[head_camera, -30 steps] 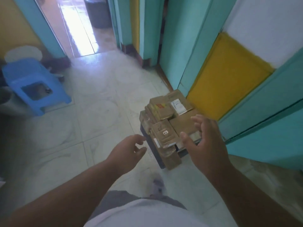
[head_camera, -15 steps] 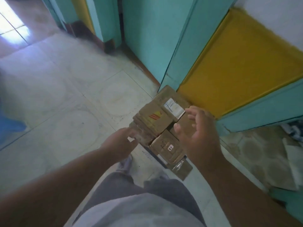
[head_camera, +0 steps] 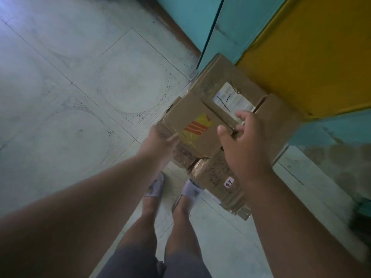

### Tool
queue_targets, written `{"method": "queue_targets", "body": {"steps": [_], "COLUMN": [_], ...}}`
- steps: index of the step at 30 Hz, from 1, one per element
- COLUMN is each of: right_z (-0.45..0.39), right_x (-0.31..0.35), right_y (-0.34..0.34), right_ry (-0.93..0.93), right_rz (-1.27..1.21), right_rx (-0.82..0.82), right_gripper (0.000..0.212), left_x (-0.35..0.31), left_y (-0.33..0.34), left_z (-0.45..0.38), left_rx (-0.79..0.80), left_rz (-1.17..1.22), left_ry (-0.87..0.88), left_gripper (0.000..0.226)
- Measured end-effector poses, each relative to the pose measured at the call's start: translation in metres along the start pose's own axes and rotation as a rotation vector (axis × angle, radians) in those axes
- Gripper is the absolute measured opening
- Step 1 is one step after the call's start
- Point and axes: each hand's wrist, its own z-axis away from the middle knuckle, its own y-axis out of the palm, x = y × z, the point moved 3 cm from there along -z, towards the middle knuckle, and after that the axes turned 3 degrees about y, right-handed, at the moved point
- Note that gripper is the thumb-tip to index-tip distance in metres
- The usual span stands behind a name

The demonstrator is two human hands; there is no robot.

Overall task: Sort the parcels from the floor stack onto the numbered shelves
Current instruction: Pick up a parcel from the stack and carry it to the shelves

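I look down at a pile of brown cardboard parcels [head_camera: 216, 137] on the pale tiled floor [head_camera: 80, 97], right by the yellow and teal wall [head_camera: 311, 57]. On top lies a flat brown cardboard parcel with a red and yellow sticker [head_camera: 192, 127]. My left hand [head_camera: 160, 141] touches its near left corner, with the thumb on top; I cannot tell if the fingers are wrapped under it. My right hand [head_camera: 245, 145] is over the pile with loose, bent fingers and holds nothing. Behind sits a bigger brown box with a white paper label [head_camera: 232, 99]. A lower brown parcel with a small white tag [head_camera: 220, 181] is near my grey slippers [head_camera: 172, 187].
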Motion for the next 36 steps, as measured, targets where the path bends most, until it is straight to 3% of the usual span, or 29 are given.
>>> {"method": "queue_targets", "body": {"steps": [3, 8, 14, 20, 25, 31, 36], "right_z": [-0.028, -0.049, -0.04, 0.024, 0.083, 0.129, 0.162], "right_x": [-0.026, -0.043, -0.031, 0.026, 0.099, 0.155, 0.179], "right_y": [0.026, 0.051, 0.041, -0.01, -0.078, -0.15, -0.191], "right_ry": [0.175, 0.281, 0.254, 0.072, -0.144, -0.373, -0.404], "right_rz": [0.037, 0.084, -0.098, -0.1, -0.173, -0.125, -0.156], "right_rx": [0.092, 0.305, 0.207, 0.14, 0.179, 0.153, 0.004], "right_gripper": [0.061, 0.069, 0.024, 0.023, 0.027, 0.077, 0.04], "left_x": [-0.01, -0.017, -0.004, 0.016, -0.006, -0.05, -0.085], "left_y": [0.004, 0.009, -0.008, -0.055, -0.101, -0.136, -0.166], "left_z": [-0.028, -0.046, -0.018, 0.071, 0.158, 0.244, 0.266], "left_rx": [-0.038, -0.022, -0.108, -0.153, -0.124, 0.117, 0.209], "left_rz": [0.065, 0.058, 0.441, 0.529, 0.577, 0.709, 0.706], "left_ry": [0.009, 0.021, -0.145, -0.232, -0.053, 0.23, 0.318], "left_gripper": [0.075, 0.05, 0.017, 0.042, 0.038, 0.061, 0.066]}}
